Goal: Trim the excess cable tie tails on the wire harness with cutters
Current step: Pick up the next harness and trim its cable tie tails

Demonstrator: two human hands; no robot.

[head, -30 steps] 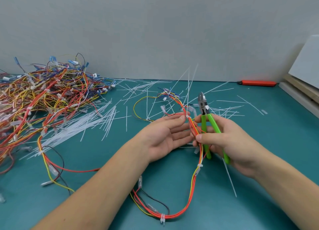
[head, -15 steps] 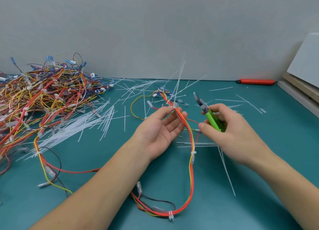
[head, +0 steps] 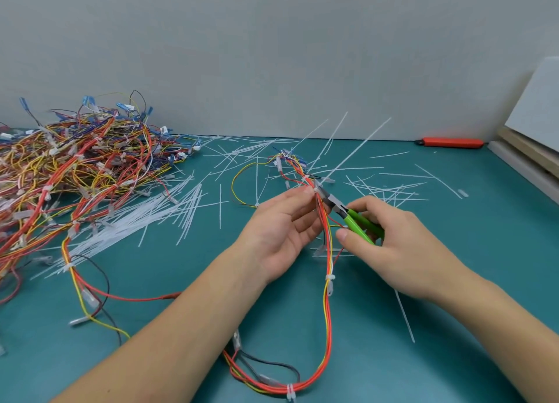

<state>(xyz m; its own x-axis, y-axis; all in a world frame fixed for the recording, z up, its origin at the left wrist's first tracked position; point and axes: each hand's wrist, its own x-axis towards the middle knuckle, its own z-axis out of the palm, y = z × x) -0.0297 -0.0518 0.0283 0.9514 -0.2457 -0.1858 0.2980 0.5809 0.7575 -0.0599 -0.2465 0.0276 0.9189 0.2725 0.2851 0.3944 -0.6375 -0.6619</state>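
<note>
Cutters nosing up to the tie, tail slanting far-right

The left hand pinches the wire harness at a cable tie. The right hand, its grip wrapped round the green handles, points the cutters up-left, nose right beside that tie, so it is the nearer hand. The tail runs up and right, away over the counter; whether the blades are parted, I cannot tell.

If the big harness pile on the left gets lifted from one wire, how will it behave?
Likely floppy: the harness pile is thin looped wires. Probably tangles and drags neighbours, since strands interlock. It may also snag the loose cut tie tails lying against it.
</note>
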